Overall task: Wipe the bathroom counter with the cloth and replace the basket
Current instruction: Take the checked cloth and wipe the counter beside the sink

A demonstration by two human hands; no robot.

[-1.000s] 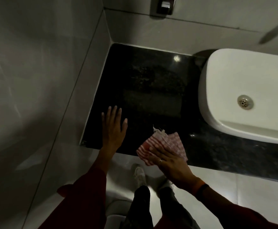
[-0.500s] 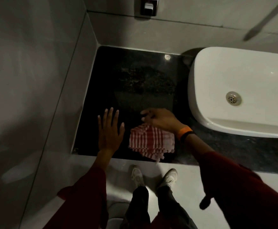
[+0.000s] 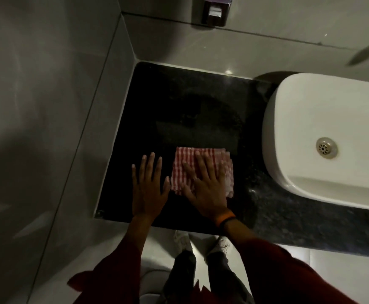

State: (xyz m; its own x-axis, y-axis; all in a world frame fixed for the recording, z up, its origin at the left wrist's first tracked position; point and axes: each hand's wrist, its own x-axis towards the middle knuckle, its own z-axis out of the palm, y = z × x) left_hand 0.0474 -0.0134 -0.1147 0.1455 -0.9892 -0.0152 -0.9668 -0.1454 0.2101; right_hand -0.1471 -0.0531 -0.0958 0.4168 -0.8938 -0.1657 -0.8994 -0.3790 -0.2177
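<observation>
A person leans over a dark bathroom counter [image 3: 192, 110], both palms down near its front edge. The right hand [image 3: 207, 185] lies flat w/ fingers spread on a folded red-and-white checked cloth [image 3: 183, 163], pressing it to the stone rather than gripping it; nothing is clenched. The cloth sits near the counter's front, left of the sink [image 3: 332, 119] and well apart from it, its far edge and right side showing past the fingers. The left hand [image 3: 149, 189] rests open and empty on bare counter just left of the cloth, thumb tip at or nearly at the cloth's left edge; contact can't be told in the dim light.

The white vessel sink stands on the right of the counter, its metal drain [image 3: 326, 148] visible in the basin. On the far wall, above the counter's back edge, a dispenser [image 3: 215, 10] is mounted, cut off by the top of frame. An orange-and-black band [image 3: 226, 220] circles the right wrist. Dark red sleeves [image 3: 288, 270] cover both arms. Below the counter's near edge, two light shoes [image 3: 182, 238] stand on a pale floor.
</observation>
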